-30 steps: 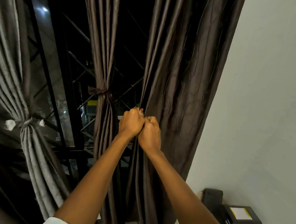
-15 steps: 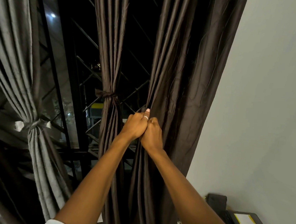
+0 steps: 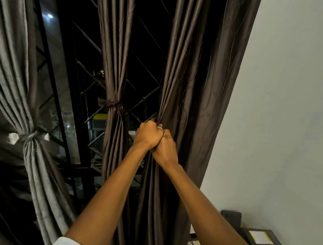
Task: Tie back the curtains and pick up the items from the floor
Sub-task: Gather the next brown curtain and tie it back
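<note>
Bunching dark brown pleated fabric curtain (image 3: 192, 90) beside pale wall (image 3: 288, 110), left hand (image 3: 148, 134) and right hand (image 3: 165, 148) fisted on folds, touching. Risk, as judged: loosened grip spills pleats before tying.

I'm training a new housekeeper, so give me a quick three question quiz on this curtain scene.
1. True or false: the middle curtain is already tied.
2. How many curtains show a tie around them?
3. Both hands grip which curtain? A) grey left curtain B) middle C) right curtain by the wall

Key: 1 true; 2 two; 3 C, the left hand and right hand are clenched on its gathered folds.
</note>
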